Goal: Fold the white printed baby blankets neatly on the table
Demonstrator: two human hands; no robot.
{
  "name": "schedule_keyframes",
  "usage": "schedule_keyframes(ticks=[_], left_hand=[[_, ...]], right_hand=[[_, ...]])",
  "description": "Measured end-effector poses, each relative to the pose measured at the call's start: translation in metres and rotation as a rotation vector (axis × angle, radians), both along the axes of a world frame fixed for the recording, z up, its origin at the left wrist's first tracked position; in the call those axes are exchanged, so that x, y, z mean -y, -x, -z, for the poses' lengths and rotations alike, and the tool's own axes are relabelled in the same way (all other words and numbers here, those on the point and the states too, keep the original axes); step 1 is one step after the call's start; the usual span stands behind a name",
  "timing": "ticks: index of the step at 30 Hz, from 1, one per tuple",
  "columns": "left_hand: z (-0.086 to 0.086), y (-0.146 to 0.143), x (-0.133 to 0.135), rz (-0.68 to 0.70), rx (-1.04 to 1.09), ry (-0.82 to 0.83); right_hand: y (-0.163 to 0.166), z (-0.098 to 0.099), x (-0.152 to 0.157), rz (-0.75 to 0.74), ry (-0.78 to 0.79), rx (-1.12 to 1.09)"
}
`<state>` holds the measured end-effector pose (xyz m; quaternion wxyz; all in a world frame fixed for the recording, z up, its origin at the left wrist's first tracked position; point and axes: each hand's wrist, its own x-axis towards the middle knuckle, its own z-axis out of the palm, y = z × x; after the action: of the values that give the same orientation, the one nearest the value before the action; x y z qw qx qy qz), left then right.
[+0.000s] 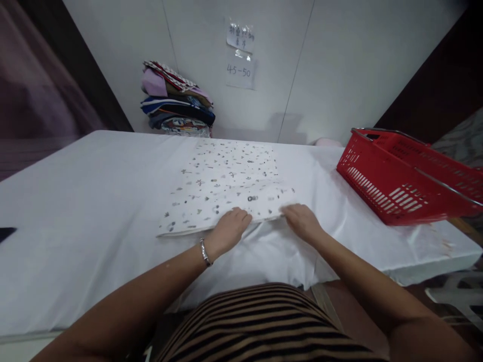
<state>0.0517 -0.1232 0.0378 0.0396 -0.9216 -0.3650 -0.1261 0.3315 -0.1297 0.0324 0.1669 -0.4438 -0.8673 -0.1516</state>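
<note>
A white cloth (211, 191) printed with small dark figures lies on the white-covered table, folded along its near side. My left hand (231, 229), with a metal bracelet at the wrist, is closed on the near edge, right of the middle. At the near right corner my right hand (301, 221) grips the same edge; its fingertips are slightly blurred. Between the two hands the edge looks a little lifted. Both thumbs are mostly hidden.
A red plastic basket (377, 176) with metal handles stands at the table's right end. Several folded fabrics (179, 108) are piled by the wall at the back. Two paper notes (240, 70) hang on the wall. A dark flat object (6, 233) lies at the left edge.
</note>
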Motion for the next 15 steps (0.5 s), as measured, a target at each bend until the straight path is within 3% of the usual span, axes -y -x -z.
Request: schedule_keyframes(ticks=[10,15], left_hand=[[0.024,0.006,0.008,0.024,0.033,0.043],[0.041,0.006,0.012,0.037,0.02,0.071]], right_hand=[[-0.004,0.013,0.016,-0.036,0.135,0.039],[0.001,0.017,0.023,-0.03,0.35,0.124]])
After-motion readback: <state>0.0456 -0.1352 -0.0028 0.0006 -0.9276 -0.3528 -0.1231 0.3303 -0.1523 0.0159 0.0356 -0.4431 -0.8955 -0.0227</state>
